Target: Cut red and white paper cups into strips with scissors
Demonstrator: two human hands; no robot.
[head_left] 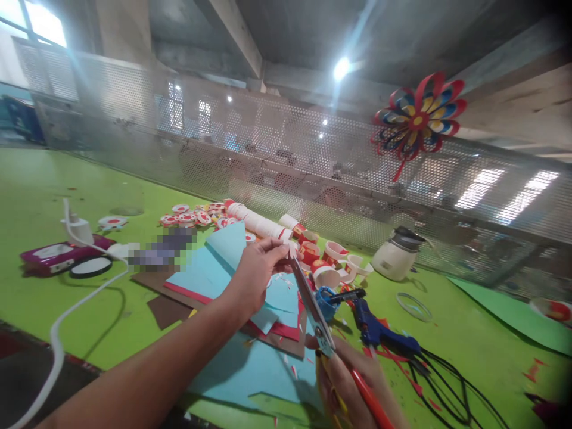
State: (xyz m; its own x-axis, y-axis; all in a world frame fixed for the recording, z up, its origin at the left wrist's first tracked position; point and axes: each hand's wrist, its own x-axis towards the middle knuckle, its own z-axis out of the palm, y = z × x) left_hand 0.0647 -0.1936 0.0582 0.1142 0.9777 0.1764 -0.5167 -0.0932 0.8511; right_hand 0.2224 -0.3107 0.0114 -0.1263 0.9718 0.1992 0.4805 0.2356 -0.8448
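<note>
My left hand [257, 271] pinches a small white piece of paper [292, 248] between thumb and fingers, above the stacked sheets. In my right hand [355, 378], closed around the handles, is a pair of scissors [313, 307]. Its blades point up and away, with the tips at the white piece. A red-orange length and a yellow part show at the right hand. Beneath the hands lie light blue paper sheets [196, 268], with red and brown sheets under them. Small paper scraps are scattered on the blue paper.
Right of the scissors are a blue glue gun [384, 333] with black cables and a blue tape roll [328, 305]. Cut cup rings [330, 274], a row of white cups [257, 219] and a jug [397, 256] stand behind. A white cable [60, 333] crosses the left.
</note>
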